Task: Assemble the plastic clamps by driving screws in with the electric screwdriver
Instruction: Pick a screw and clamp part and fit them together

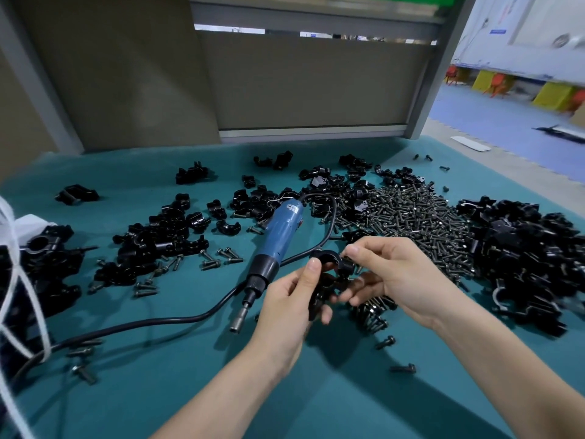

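Observation:
A black plastic clamp (330, 274) is held above the green table between both hands. My left hand (291, 299) grips its lower half, thumb up against the curved part. My right hand (392, 277) pinches the clamp's upper right end with thumb and fingertips. The blue electric screwdriver (278, 239) lies on the table just left of the hands, bit pointing toward me, with its black cable (152, 323) trailing left. A large heap of dark screws (411, 217) lies behind the right hand.
Loose black clamp halves (164, 239) are spread over the left and back of the green table (158, 391). A big pile of clamp parts (531, 258) lies at the right. Single screws (402, 369) lie near me. White cords (19, 299) hang at the left edge.

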`<state>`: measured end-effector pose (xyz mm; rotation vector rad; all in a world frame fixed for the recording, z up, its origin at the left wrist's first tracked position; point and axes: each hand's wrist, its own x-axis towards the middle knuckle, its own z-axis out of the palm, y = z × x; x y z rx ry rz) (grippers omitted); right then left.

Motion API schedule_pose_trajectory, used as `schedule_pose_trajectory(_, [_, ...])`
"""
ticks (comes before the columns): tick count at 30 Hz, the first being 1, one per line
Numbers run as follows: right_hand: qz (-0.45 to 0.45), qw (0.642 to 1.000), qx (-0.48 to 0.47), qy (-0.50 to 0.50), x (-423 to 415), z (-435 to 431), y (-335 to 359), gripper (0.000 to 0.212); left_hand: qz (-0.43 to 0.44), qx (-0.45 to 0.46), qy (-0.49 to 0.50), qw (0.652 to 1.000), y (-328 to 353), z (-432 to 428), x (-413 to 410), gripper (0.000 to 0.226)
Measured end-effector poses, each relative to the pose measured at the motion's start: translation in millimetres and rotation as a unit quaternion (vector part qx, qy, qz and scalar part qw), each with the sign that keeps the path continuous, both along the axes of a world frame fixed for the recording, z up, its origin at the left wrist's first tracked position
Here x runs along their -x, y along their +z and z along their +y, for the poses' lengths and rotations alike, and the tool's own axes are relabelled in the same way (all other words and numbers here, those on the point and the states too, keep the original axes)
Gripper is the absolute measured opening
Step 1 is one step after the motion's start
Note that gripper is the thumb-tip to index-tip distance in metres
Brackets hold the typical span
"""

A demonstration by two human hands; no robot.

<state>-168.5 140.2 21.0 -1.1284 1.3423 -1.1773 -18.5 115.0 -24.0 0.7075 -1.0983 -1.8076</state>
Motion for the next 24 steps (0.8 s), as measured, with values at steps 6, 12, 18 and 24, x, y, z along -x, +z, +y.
schedule_pose_trajectory(6, [0.053,0.998,-0.002,0.016,7,-2,4,0.022,-0.001,-0.020,-0.012,1.000,0,-1,-1,0.039])
schedule_pose_trajectory(12, [-0.017,1.000,-0.013,-0.012,6,2,-3,0.023,0.000,-0.007,-0.012,1.000,-2,-2,-1,0.033])
schedule_pose_trajectory(18, [-0.064,0.997,-0.014,-0.035,5,3,-10,0.018,0.003,0.043,0.017,0.999,-7,-4,-1,0.021])
schedule_pose_trajectory(24, [-0.131,0.989,-0.010,-0.068,4,3,-19,0.018,-0.053,0.107,0.054,0.991,-9,-5,-1,0.036])
